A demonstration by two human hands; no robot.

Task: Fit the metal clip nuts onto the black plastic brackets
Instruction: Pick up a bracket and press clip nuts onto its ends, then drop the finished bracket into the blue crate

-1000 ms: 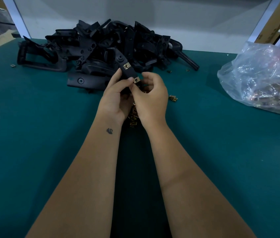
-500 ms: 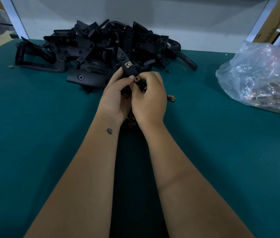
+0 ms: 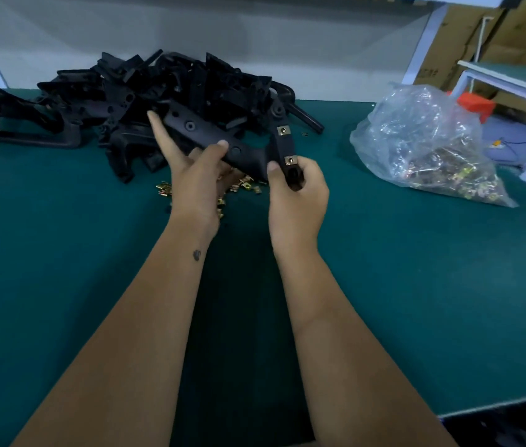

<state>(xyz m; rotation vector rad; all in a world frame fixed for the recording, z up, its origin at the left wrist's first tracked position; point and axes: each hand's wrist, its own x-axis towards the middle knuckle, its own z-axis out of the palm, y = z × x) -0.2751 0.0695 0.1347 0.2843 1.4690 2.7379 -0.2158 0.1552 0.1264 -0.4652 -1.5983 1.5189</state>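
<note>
Head view: the right hand [image 3: 297, 195] has its grip clamped round the near end of a black plastic bracket [image 3: 282, 150], thumb on the left face and fingers curled behind. Two metal clip nuts are seated on this bracket: one [image 3: 290, 160] just above the grip, the other [image 3: 283, 130] at the far end beyond it. The left hand [image 3: 198, 175] grips a second, longer bracket [image 3: 203, 132], thumb pressed on its upper face and index finger extended along its far side; the remaining fingers lie underneath, and how they lie cannot be confirmed. This bracket's right end runs toward the right-hand bracket; whether the two touch is unclear. Loose clip nuts [image 3: 242, 185] lie on the green tabletop [image 3: 61, 253] below and between both grips. A bracket pile [image 3: 119, 101] sits beyond the left grip. A clear plastic bag [image 3: 423, 150] of further nuts rests well right of the right grip.
</note>
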